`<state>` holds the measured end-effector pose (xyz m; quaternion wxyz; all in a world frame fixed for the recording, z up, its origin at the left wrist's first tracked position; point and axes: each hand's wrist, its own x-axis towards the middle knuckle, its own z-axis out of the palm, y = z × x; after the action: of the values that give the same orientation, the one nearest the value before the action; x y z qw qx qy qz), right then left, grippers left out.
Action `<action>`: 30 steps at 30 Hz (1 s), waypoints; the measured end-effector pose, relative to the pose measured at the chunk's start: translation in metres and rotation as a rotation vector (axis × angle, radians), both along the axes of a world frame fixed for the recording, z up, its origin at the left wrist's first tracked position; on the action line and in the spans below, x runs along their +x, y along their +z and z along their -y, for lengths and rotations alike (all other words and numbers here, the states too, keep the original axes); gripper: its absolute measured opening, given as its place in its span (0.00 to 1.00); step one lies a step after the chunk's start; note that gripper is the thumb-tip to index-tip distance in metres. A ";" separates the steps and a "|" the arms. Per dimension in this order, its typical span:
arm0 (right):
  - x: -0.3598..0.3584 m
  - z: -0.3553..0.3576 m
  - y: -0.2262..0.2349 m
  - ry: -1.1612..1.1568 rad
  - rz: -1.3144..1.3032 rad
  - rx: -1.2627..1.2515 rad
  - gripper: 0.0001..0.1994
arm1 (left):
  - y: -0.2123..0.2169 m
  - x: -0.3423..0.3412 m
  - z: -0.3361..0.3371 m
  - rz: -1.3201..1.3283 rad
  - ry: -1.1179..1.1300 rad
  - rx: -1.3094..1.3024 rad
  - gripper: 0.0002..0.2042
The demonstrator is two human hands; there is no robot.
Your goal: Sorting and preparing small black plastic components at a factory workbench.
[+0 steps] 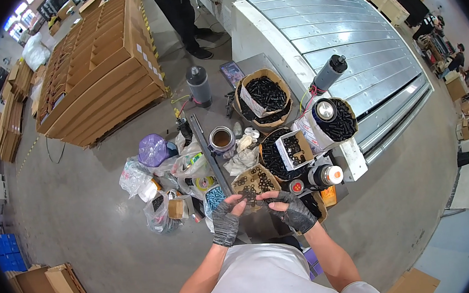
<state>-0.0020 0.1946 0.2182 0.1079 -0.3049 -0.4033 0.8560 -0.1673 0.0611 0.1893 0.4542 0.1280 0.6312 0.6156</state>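
My left hand (229, 219) and my right hand (292, 210), both in grey fingerless gloves, are raised in front of my body, a short gap apart. On each hand the thumb and fingertips are brought together in a pinch. Whatever sits between the fingertips is too small to make out. Just beyond them stands an open cardboard container (242, 176) of small dark rings. A bag of blue screws (214, 196) lies by my left hand. Past it runs a long dark metal bar (210, 155). Near my right hand is a white box (283, 152) with small parts.
Cardboard containers of black cylindrical pieces (265, 92) stand ahead, beside a cup of brown liquid (222, 139) and a dark thermos (321, 176). Plastic bags (164, 210) lie left. A slatted metal conveyor (343, 40) is at right, stacked cartons (100, 69) at left. A person (176, 11) stands ahead.
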 end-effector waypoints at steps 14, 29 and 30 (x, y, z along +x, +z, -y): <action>-0.008 0.021 0.018 -0.110 0.153 0.280 0.13 | -0.001 0.017 -0.004 -0.001 0.069 0.032 0.10; -0.019 0.036 0.026 -0.079 0.262 0.609 0.12 | -0.019 0.026 -0.006 0.415 0.090 0.009 0.14; -0.020 0.037 0.027 -0.073 0.290 0.654 0.12 | -0.019 0.027 -0.007 0.360 0.089 0.014 0.14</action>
<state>-0.0223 0.1578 0.2455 0.1720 -0.3868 -0.6557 0.6252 -0.1398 0.0679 0.1699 0.5313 -0.0092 0.5405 0.6523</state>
